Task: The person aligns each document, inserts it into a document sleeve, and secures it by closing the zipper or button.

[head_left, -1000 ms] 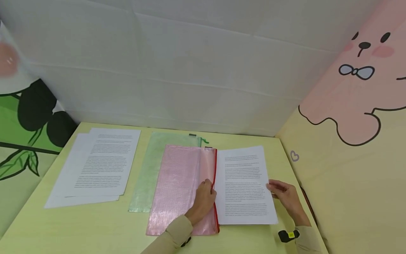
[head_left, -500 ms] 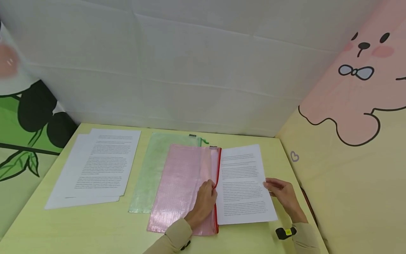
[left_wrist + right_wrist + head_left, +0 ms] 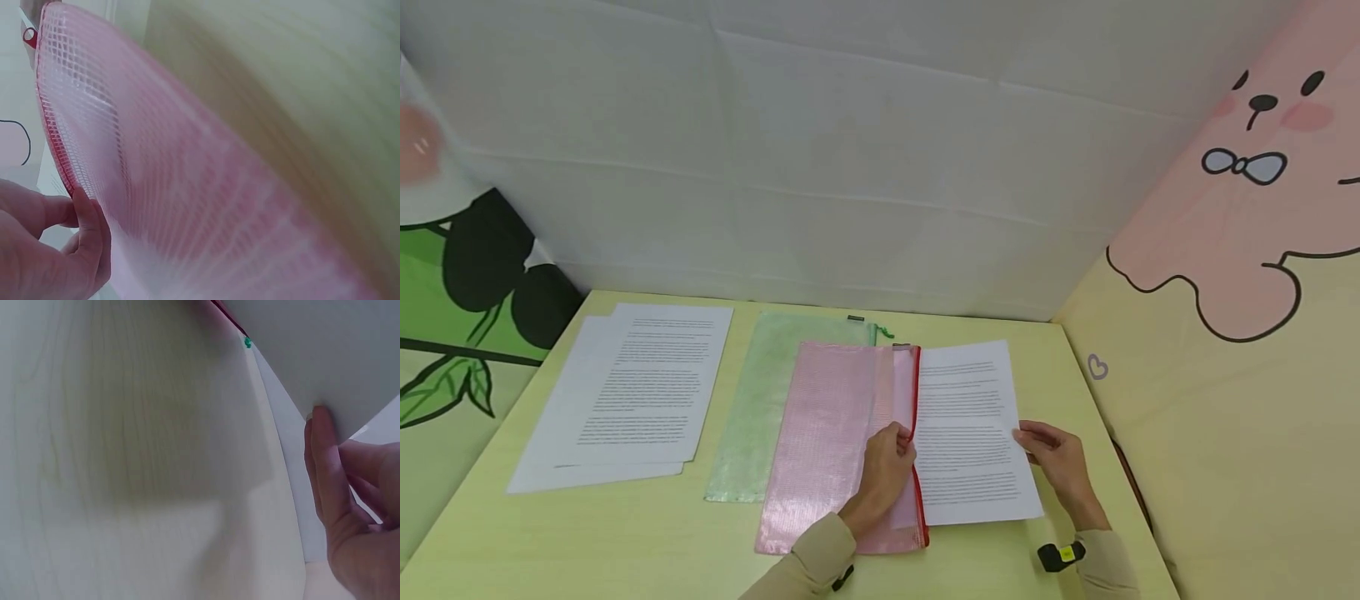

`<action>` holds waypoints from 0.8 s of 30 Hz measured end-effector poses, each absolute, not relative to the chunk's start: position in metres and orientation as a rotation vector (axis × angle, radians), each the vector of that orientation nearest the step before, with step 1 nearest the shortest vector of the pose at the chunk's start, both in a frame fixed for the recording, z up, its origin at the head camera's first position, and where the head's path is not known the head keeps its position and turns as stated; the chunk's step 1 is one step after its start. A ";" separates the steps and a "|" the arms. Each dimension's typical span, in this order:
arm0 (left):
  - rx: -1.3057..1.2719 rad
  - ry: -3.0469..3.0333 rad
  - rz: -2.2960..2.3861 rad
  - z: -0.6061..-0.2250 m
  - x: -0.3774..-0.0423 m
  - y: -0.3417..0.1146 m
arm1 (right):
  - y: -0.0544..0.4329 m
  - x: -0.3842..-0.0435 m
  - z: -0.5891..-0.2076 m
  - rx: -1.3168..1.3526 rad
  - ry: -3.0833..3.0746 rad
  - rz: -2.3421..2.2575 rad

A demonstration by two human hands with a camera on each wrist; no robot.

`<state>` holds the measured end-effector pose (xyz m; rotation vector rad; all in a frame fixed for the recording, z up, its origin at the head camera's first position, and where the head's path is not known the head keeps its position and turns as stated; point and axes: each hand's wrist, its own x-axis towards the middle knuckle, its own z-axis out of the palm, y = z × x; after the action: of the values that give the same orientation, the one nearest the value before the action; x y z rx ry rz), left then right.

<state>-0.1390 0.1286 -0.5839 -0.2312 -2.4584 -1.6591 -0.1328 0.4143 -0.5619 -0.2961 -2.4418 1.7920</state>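
Landmark: pink pouch (image 3: 823, 433), lying flat for the most part on the table (image 3: 985, 567), long axis running near to far. Its red zipper edge (image 3: 917, 375) forms the right long side and is parted; the left wrist view shows the mesh there bowed up off the table. Left hand (image 3: 886, 471) is at that edge, about midway along it, thumb and fingers closed in a pinch on the rim. Printed paper (image 3: 970, 433) lies directly to the right of the pouch, its long axis roughly parallel to the zipper edge; a narrow left strip appears to sit inside the mouth, pale through the mesh, and the greater part is outside. Single sheet or several: cannot tell. Right hand (image 3: 1060, 462), farther from the pouch, has the paper's outer long edge between thumb and nearly straight fingers, with little gap; the right wrist view shows the underside raised above the table. Key relation, as judged: paper's inner long edge against the parted zipper edge, left hand nearer the mouth, right hand on the opposite side of the paper. Left of the pouch and partly beneath it: green pouch (image 3: 741, 433). Farther left, well apart: loose printed sheets (image 3: 647, 383), overlapping.
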 end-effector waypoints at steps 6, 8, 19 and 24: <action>-0.258 -2.455 -1.690 -0.582 -0.138 0.130 | 0.408 -0.135 -0.566 -0.284 -2.426 1.843; -0.266 -2.448 -1.694 -0.581 -0.137 0.130 | 0.405 -0.135 -0.566 -0.292 -2.425 1.853; -0.295 -2.385 -1.689 -0.575 -0.136 0.131 | 0.388 -0.137 -0.571 -0.332 -2.409 1.928; -0.276 -2.388 -1.729 -0.572 -0.135 0.133 | 0.381 -0.139 -0.575 -0.360 -2.400 1.939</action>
<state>-0.1351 0.1329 -0.5722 -0.2765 -2.3876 -1.7288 -0.1395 0.3805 -0.5748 -0.3600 -2.4004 1.9391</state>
